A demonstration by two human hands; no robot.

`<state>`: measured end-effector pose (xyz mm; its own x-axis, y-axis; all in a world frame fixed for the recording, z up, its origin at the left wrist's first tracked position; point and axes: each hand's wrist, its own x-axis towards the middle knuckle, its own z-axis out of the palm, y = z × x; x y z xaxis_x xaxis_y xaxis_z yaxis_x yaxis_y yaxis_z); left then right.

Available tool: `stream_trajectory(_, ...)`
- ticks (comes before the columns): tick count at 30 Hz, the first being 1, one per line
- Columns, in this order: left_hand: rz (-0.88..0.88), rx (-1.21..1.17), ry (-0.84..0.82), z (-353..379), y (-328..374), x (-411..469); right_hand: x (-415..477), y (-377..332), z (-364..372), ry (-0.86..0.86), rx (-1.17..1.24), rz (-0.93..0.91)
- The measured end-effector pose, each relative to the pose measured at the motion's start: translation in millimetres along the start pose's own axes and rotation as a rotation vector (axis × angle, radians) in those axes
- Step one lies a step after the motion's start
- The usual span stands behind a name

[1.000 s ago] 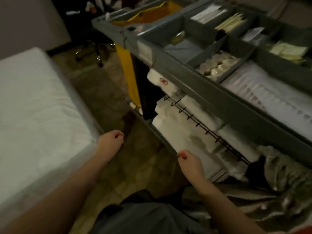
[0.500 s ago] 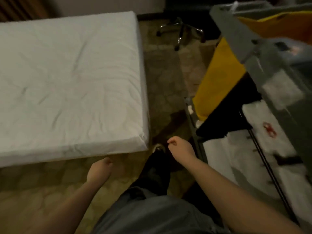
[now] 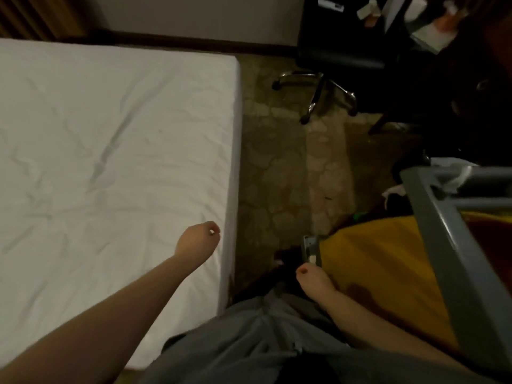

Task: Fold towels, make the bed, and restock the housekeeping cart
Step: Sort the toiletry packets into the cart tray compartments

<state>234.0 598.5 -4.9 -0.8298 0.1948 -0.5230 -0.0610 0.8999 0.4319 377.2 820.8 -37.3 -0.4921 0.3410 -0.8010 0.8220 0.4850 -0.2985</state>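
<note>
**Now for the bed: smooth it before you dress it**

You stand at the bed's [image 3: 110, 151] near right corner, so judge the bed-making as the step in hand. Your left hand [image 3: 198, 241] hangs over the bed's right edge with its fingers loosely curled and holding nothing. Your right hand [image 3: 311, 281] is off the bed's right side, just beside the yellow bag [image 3: 374, 273]. Its fingers tuck out of sight, so you cannot tell whether they grip anything.

To do it well, flatten the left palm on the white sheet [image 3: 155, 87] and sweep the creases toward the far end. Then pull the right edge taut down the bed's side. Work from this corner outward so you do not rumple what you have smoothed.

Counted in view:
- one bed, with one sheet on it
- one housekeeping cart [image 3: 443, 245], right of the bed across the carpet [image 3: 277, 162]
- one yellow bag hung in the cart
- one office chair [image 3: 332, 51], beyond the bed's far right corner
- two hands
- no towel, pillow or cover

Anything more for the bed will likely have to come from the cart.
</note>
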Motion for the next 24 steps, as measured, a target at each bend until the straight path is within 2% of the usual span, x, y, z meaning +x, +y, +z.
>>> stream_trajectory(4, 0.03, -0.074, -0.064, -2, 75, 91, 96, -67, -56, 0.015, -0.05, -0.045)
stream_trajectory(6, -0.025, -0.09, -0.057, -18, 97, 140, 147, -120, -107, 0.035, -0.075, -0.112)
stream_trajectory(12, -0.225, -0.094, 0.088, -118, 125, 275, 236, -289, -263, 0.169, 0.165, -0.375)
stream_trajectory(17, -0.244, -0.105, 0.108, -168, 183, 366, 279, -344, -360, 0.228, 0.304, -0.42)
stream_trajectory(21, -0.1, -0.002, 0.014, -175, 269, 468, 332, -336, -442, 0.333, 0.418, -0.331)
stream_trajectory(24, 0.191, 0.182, -0.117, -164, 389, 529, 362, -289, -501, 0.48, 0.563, -0.175)
